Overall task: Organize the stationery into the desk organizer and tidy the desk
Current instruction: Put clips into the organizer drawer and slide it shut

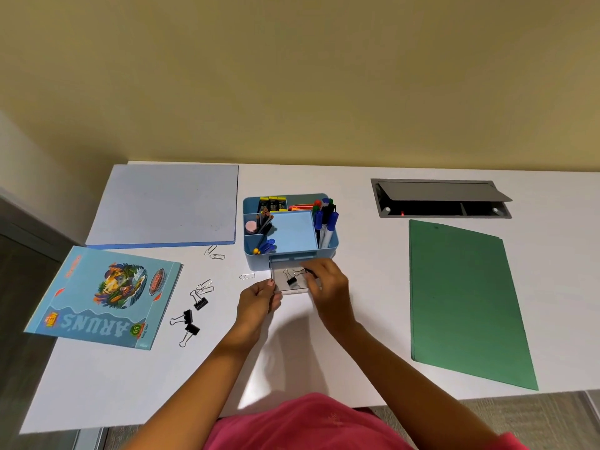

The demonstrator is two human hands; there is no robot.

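- Right hand (326, 284) pinches a small black steel binder clip (308, 273) over the clear plastic drawer (300, 286). I judge it light, stiff and springy, best held by the body since the wire handles swing.
- Left hand (258, 298) grips the drawer's 9 o'clock front corner, steadying it.
- That drawer juts out at 6 o'clock from the blue plastic desk organizer (258, 261).
- Both forearms reach in from 6 o'clock, wrists low over the white desk (373, 287).
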